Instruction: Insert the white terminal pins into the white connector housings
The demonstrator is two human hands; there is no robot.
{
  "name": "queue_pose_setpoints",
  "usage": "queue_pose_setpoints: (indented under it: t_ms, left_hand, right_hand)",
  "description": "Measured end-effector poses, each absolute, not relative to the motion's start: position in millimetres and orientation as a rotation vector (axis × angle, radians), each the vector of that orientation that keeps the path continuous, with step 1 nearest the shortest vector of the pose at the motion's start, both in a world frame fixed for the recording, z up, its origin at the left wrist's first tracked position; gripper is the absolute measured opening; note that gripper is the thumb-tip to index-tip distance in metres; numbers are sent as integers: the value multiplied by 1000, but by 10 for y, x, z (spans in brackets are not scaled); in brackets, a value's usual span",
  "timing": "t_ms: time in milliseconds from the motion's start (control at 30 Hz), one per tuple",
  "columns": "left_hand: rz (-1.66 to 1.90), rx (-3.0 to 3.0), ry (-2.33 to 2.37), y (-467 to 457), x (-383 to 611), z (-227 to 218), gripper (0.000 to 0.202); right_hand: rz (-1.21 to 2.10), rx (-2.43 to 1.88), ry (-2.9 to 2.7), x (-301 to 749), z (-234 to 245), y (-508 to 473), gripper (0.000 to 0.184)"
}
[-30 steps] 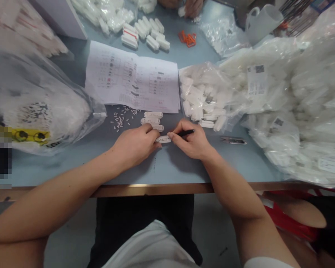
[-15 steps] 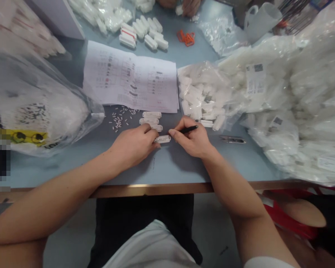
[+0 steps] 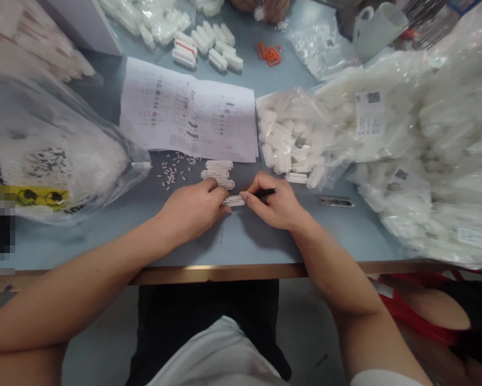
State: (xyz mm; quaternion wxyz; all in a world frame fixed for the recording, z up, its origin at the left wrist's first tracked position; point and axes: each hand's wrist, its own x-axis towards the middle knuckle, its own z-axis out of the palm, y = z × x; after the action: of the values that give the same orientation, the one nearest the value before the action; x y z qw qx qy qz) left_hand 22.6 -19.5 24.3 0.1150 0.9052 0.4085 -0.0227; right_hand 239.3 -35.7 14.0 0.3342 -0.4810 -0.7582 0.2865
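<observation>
My left hand (image 3: 194, 210) is closed, pinching the left end of a white plastic connector housing (image 3: 234, 201) with a row of small dark holes. My right hand (image 3: 276, 201) grips a slim black pen-like tool (image 3: 268, 191); its fingertips meet the housing's right end, and the tool's tip is hidden by them. Just above, more white housings (image 3: 217, 174) lie stacked in a column, the lowest partly behind my left fingers. Small white pins (image 3: 170, 174) are scattered to the left of that column.
Printed sheets (image 3: 188, 112) lie behind the housings. Clear bags of white parts (image 3: 291, 131) crowd the right, another bag (image 3: 83, 155) the left. Thread snips (image 3: 335, 201) rest right of my hand. Farther back are orange clips (image 3: 268, 53), white blocks (image 3: 224, 56) and another person's hands (image 3: 275, 9).
My right hand has shifted slightly left and down, its fingertips now against the housing's end. The black tool lies lower. My left hand keeps its hold.
</observation>
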Motion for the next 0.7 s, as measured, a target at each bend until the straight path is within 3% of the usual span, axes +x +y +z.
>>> queue_pose_setpoints:
  t_ms: [700]
  left_hand:
    - [-86,2626,1225,-192,238,251,33]
  right_hand:
    - [847,-1311,-1850,2428,137,-348,26]
